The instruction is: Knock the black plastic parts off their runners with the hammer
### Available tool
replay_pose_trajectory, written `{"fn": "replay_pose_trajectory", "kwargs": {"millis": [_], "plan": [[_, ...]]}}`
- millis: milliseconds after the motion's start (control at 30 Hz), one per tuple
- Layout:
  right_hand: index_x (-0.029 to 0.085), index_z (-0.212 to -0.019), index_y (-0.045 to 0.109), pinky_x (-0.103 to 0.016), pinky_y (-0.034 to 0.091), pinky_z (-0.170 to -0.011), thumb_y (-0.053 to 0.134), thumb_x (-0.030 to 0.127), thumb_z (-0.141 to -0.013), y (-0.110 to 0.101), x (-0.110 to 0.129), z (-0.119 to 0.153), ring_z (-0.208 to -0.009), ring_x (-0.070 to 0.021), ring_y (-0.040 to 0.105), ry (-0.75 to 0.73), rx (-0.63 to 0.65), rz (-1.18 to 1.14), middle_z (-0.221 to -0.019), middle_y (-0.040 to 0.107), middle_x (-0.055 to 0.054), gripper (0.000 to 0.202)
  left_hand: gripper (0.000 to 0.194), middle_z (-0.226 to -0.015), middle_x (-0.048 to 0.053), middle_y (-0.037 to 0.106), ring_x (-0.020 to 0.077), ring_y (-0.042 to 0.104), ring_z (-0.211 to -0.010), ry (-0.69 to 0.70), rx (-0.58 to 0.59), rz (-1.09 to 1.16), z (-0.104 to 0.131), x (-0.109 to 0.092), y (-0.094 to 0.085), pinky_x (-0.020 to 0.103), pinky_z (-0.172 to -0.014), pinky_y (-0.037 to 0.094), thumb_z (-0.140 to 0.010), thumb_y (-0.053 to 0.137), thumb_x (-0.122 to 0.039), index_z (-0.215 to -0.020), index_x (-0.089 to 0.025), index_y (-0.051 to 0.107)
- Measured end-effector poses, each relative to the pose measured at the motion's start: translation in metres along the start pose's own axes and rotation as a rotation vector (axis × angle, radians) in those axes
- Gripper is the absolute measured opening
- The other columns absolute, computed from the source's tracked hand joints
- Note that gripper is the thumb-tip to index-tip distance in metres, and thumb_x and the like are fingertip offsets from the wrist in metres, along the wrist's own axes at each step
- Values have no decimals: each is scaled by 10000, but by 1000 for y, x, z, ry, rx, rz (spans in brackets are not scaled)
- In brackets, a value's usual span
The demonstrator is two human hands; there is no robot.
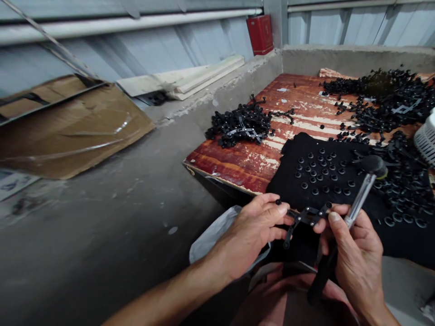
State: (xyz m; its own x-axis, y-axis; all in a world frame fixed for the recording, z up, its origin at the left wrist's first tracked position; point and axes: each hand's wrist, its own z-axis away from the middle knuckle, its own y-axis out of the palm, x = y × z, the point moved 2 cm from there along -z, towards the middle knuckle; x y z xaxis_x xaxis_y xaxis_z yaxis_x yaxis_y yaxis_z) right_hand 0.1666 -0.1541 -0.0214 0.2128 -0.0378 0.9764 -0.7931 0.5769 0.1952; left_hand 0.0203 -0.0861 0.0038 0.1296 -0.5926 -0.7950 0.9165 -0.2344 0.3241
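Observation:
A black jointed linkage (307, 216) with small rivets is held between my two hands, above the front edge of a black cloth. My left hand (249, 231) pinches its left end between thumb and fingers. The right end is between the thumb and fingertips of my right hand (356, 253), which also grips a hammer (360, 199) with a metal shaft, dark handle and round dark head. Behind them, several small black round caps (325, 172) lie spread on the black cloth (288, 167).
The worn red-brown board (231, 165) bears a pile of black linkages (243, 124) at left and larger black heaps (380, 99) at right. A white basket (426, 138) is at the right edge. Cardboard (74, 131) lies left; a pale bag (210, 235) hangs below the board.

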Motion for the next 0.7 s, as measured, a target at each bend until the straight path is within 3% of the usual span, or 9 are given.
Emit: {"fn": "replay_pose_trajectory", "kwargs": {"millis": [167, 267, 367, 567, 700], "plan": [[202, -910, 609, -187, 399, -331, 747, 430, -790, 4, 1, 2, -364, -100, 500, 15, 39, 21, -562, 637, 26, 292, 425, -824, 32, 634, 145, 619, -713, -62, 157, 20, -6, 4, 8, 272, -621, 481, -742, 740, -291, -1064, -156, 498], [198, -896, 609, -189, 388, -325, 739, 446, -789, 6, 2, 2, -356, -97, 488, 11, 35, 19, -569, 645, 16, 300, 474, -865, 35, 662, 143, 626, -695, -1, 92, 106, -9, 2, 9, 281, -614, 495, -782, 683, -209, -1185, -183, 434], [200, -900, 599, -190, 388, -325, 728, 443, -795, 6, 3, 1, -353, -93, 484, 6, 18, 6, -586, 654, 14, 294, 453, -879, 53, 680, 147, 639, -702, 41, 10, 131, -8, 1, 8, 284, -627, 507, -791, 664, -169, -1178, -170, 428], [208, -904, 594, -194, 419, -349, 705, 440, -816, 9, 2, 0, -379, -97, 504, 11, 44, -19, -598, 647, 20, 272, 335, -855, 67, 661, 145, 642, -711, -112, 222, 137, -4, 6, 14, 240, -606, 491, -723, 746, -293, -942, -128, 554], [211, -920, 600, -181, 415, -360, 698, 430, -833, 13, -2, 2, -402, -98, 517, 29, 105, -6, -573, 626, 31, 254, 334, -718, 28, 630, 124, 622, -643, -57, 242, 8, -9, 2, 17, 202, -539, 463, -729, 753, -373, -896, -132, 592]]}}
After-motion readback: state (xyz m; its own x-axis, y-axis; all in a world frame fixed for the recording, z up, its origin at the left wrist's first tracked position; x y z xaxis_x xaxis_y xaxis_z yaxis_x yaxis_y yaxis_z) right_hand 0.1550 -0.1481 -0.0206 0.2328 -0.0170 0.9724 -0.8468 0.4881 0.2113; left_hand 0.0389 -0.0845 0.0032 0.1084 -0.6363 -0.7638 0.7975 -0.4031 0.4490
